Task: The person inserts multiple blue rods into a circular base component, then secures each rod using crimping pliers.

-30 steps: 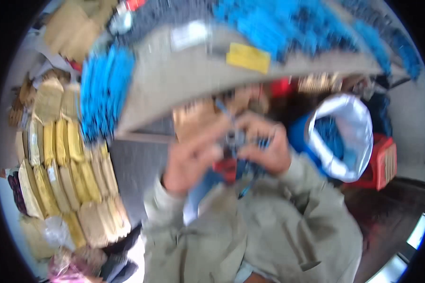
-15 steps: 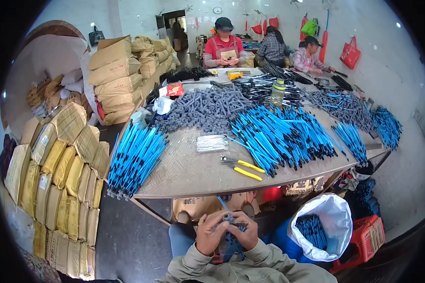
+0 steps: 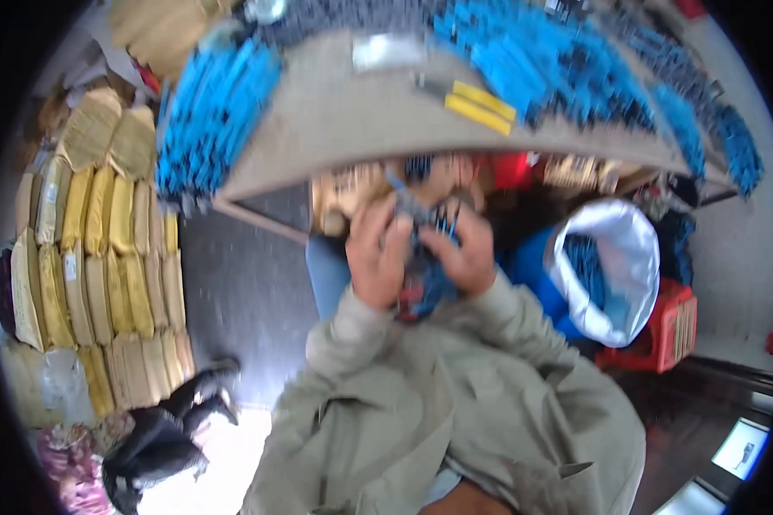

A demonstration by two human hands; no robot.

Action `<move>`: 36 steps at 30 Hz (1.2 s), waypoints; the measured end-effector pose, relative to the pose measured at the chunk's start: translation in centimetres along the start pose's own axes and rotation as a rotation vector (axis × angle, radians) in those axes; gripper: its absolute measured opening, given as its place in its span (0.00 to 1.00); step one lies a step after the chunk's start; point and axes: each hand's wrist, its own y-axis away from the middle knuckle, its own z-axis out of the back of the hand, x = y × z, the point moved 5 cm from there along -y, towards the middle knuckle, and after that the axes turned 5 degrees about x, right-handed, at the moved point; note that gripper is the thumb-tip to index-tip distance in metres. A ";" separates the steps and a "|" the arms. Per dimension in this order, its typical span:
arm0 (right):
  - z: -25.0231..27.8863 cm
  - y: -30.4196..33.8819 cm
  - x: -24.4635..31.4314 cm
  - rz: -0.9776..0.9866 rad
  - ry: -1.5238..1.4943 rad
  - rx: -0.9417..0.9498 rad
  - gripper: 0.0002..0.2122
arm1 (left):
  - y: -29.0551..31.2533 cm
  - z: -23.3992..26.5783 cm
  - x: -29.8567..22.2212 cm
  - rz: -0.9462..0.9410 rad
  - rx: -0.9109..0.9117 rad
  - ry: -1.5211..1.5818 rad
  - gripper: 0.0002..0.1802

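Over my lap, below the table's front edge, both hands work close together, blurred by motion. My left hand (image 3: 376,249) is closed round a grey plastic piece (image 3: 412,206) with a thin blue rod (image 3: 395,178) sticking up from it. My right hand (image 3: 465,245) is bent in from the other side, its thumb near that piece. Small dark and blue bits (image 3: 443,221) show by its fingers; blur hides what they are. More blue pieces (image 3: 433,287) lie on my lap beneath the hands.
On the table (image 3: 318,112) lie yellow-handled pliers (image 3: 481,107), a clear packet (image 3: 389,51) and piles of blue rods (image 3: 219,112). At my right stand a white-lined blue bin (image 3: 639,257) holding blue rods and a red stool (image 3: 657,330). Stacked sacks (image 3: 94,215) are at left.
My view has tipped downward, so the table and piles sit higher and the people beyond have left the picture. My hands stay together at the grey piece, now slightly farther apart.
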 end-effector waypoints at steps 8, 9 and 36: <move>-0.9 -1.0 -5.0 -0.377 -0.487 0.373 0.10 | -0.9 -0.6 1.3 0.108 0.046 0.321 0.12; -1.3 -0.5 -5.1 -0.384 -0.495 0.376 0.10 | -0.4 -0.5 1.4 0.109 0.003 0.346 0.12; 0.0 7.0 -1.7 -0.255 -0.439 0.747 0.25 | -2.3 -1.5 2.4 0.053 -0.179 0.182 0.14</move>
